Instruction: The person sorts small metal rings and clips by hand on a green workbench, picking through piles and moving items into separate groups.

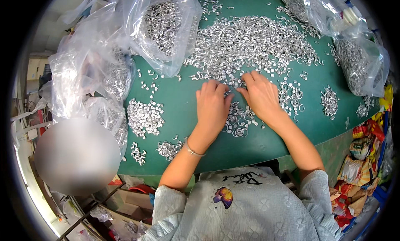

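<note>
A large heap of small silver metal pieces (254, 39), many of them rings and curved bits, spreads over the green table (175, 99). At its near edge my left hand (212, 103) has its fingers curled, with the thumb close to the index finger. Whatever lies between those fingertips is too small to make out. Beside it, my right hand (261, 95) rests palm down on the near edge of the heap, its thumb apart from the bent fingers. Between and below both hands lies a smaller cluster of silver rings (241, 118).
Clear plastic bags of metal pieces stand at the far left (164, 28), left (116, 78) and right (354, 62). Small sorted piles lie at left (145, 117), near left (168, 150) and right (329, 102). Colourful packaging (360, 157) lies beyond the right table edge.
</note>
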`<action>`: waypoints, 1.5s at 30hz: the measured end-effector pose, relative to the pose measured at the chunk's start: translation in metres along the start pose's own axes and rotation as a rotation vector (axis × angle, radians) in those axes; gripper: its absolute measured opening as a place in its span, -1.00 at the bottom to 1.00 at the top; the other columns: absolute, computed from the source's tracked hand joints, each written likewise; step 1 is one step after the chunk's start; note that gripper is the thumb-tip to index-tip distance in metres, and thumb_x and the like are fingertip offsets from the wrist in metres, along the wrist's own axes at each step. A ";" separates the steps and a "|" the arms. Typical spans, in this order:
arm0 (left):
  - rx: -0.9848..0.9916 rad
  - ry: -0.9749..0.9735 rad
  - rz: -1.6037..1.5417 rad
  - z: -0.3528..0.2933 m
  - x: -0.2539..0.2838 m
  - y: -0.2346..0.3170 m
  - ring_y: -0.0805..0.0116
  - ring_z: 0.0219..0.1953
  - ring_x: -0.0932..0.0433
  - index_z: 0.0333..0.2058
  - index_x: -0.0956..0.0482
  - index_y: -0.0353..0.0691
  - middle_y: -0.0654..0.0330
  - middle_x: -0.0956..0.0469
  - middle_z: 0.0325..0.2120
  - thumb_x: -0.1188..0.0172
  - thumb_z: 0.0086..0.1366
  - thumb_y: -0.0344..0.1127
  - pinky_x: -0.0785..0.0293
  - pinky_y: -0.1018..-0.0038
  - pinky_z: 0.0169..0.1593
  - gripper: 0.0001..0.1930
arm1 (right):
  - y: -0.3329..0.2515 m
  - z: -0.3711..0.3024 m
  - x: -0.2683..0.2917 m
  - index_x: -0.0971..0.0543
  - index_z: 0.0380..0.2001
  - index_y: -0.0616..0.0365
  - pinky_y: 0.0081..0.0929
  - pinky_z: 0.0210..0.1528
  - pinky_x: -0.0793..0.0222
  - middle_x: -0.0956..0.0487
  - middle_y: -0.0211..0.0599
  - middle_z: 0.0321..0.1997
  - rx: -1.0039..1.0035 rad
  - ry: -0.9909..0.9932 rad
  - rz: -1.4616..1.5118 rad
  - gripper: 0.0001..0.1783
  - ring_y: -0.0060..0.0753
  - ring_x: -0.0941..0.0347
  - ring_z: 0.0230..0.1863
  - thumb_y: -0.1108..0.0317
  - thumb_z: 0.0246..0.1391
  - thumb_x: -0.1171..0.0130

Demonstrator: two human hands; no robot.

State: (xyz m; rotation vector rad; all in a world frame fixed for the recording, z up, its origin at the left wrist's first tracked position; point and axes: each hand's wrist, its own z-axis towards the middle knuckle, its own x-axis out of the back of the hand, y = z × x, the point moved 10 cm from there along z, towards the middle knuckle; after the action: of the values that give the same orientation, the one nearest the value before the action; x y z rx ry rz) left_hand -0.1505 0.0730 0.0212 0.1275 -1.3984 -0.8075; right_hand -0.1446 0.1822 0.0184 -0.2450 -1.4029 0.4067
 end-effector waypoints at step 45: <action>-0.004 0.055 -0.128 0.019 0.002 -0.022 0.13 -0.38 -0.47 -0.37 -0.51 -0.37 0.05 -0.44 -0.40 -0.22 0.04 -0.51 -0.41 0.35 -0.31 -0.85 | 0.040 -0.012 -0.017 -0.53 -0.31 0.22 -0.82 -0.45 -0.16 -0.47 -0.59 -0.44 -0.338 -0.207 1.037 -0.90 -0.84 -0.29 -0.45 0.48 0.08 -0.09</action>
State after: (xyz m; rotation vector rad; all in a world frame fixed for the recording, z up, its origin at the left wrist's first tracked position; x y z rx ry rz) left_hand -0.1774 0.0628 0.0153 0.2366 -1.3462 -0.9065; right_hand -0.1396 0.2117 -0.0152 -1.2574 -1.4568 1.0584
